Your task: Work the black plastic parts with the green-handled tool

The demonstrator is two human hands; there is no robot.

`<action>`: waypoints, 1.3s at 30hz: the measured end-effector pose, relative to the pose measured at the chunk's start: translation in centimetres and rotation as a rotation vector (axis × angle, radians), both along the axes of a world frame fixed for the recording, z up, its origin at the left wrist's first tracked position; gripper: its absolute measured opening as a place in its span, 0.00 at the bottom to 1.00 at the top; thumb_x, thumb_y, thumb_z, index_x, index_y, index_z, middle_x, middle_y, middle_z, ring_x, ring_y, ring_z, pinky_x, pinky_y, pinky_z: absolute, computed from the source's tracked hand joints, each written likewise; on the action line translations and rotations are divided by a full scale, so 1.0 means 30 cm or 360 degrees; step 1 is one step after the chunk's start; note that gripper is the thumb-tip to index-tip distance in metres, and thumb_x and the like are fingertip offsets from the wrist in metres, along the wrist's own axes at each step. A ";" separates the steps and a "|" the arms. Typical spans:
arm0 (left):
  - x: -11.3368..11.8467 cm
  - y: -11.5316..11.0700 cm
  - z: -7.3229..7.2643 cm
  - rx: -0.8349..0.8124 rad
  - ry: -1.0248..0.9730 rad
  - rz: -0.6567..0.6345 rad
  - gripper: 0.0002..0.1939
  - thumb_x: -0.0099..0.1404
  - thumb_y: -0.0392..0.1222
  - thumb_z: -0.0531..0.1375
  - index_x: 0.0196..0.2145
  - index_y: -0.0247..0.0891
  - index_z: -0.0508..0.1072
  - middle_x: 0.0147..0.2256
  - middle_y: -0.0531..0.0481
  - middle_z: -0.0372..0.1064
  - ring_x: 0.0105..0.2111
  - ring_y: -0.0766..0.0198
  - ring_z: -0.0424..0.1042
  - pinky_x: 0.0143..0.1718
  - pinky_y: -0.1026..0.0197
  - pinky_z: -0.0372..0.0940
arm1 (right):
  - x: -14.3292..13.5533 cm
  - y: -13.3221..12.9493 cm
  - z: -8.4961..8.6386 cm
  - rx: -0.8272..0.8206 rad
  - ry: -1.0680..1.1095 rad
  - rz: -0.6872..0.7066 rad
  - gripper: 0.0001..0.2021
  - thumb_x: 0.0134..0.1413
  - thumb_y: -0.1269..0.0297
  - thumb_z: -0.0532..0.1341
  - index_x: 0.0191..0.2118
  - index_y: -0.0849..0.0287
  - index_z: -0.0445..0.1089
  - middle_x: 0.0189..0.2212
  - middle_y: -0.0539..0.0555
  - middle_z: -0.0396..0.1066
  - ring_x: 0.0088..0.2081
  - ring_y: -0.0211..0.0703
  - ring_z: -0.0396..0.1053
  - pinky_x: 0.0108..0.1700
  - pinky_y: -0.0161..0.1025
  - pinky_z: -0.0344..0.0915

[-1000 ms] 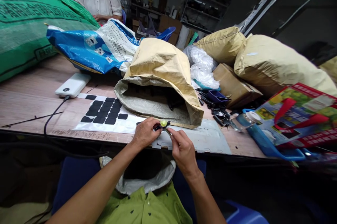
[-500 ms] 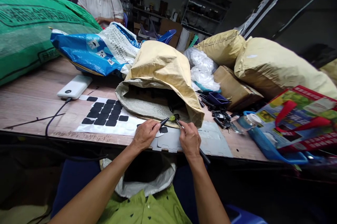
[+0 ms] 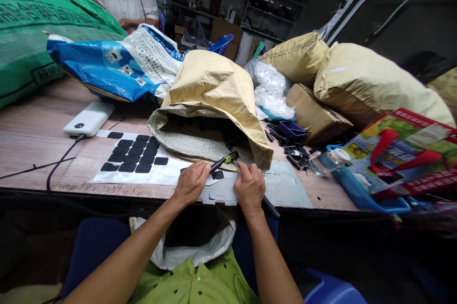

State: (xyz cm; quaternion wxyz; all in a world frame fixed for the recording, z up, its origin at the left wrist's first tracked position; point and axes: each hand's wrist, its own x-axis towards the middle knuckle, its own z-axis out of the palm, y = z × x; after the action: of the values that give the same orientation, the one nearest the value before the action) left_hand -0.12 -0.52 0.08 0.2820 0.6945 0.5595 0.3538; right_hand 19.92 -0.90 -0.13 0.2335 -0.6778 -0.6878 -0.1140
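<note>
My left hand (image 3: 193,181) is closed round a slim black handle-like piece (image 3: 217,165), which points up to the right. At its far end sits a small yellow-green part (image 3: 227,158) with a black tip beyond it. My right hand (image 3: 250,185) grips a slender tool with a thin metal shaft (image 3: 235,164); its black handle (image 3: 271,207) sticks out below the hand. The shaft's end is close to the yellow-green part; whether they touch I cannot tell. Both hands are at the mouth of a tan paper sack (image 3: 214,80) lying on the table, with dark pieces inside.
Black square stickers (image 3: 130,154) on a white sheet lie left, near a white power bank (image 3: 89,118) with its cable. Black parts (image 3: 300,158), a jar (image 3: 330,161) and a blue tray (image 3: 371,194) are right. An open sack (image 3: 193,256) is below; another person (image 3: 124,4) sits opposite.
The yellow-green part now sits against the end of the black piece in my left hand, with the black tip lined up beyond it. The view has shifted slightly.
</note>
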 end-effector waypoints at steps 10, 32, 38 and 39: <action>-0.123 -0.126 0.125 -0.0826 -0.0775 -0.0597 0.24 0.70 0.60 0.53 0.33 0.36 0.75 0.29 0.51 0.70 0.27 0.66 0.65 0.30 0.65 0.59 | 0.002 -0.001 -0.007 0.0035 -0.0037 0.0005 0.16 0.63 0.70 0.57 0.53 0.50 0.73 0.37 0.54 0.66 0.41 0.47 0.60 0.41 0.39 0.54; 0.057 0.003 0.166 -0.0377 0.0069 -0.0285 0.20 0.67 0.54 0.55 0.27 0.39 0.75 0.23 0.51 0.74 0.25 0.62 0.71 0.26 0.63 0.58 | -0.004 -0.007 0.000 -0.0001 -0.0066 -0.0011 0.16 0.64 0.69 0.56 0.54 0.52 0.72 0.37 0.55 0.65 0.40 0.47 0.59 0.40 0.40 0.52; 0.217 0.351 0.179 -0.0365 0.0390 0.0431 0.23 0.63 0.60 0.59 0.40 0.36 0.79 0.41 0.35 0.79 0.43 0.47 0.77 0.39 0.56 0.66 | -0.003 -0.011 0.003 -0.0033 -0.0048 -0.0021 0.16 0.64 0.69 0.57 0.54 0.51 0.72 0.38 0.55 0.65 0.41 0.47 0.59 0.41 0.40 0.52; 0.234 0.380 0.171 -0.0426 0.0437 0.0448 0.26 0.61 0.63 0.60 0.42 0.35 0.79 0.43 0.33 0.78 0.46 0.44 0.76 0.40 0.54 0.67 | -0.002 -0.011 0.003 -0.0033 -0.0045 -0.0017 0.16 0.64 0.69 0.57 0.55 0.51 0.72 0.38 0.55 0.66 0.41 0.47 0.59 0.41 0.40 0.52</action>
State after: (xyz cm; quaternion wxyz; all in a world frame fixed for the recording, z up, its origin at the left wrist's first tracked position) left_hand 6.91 10.87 5.22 0.2406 0.6076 0.7259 0.2146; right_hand 19.85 -1.24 -0.05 0.2161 -0.6823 -0.6884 -0.1176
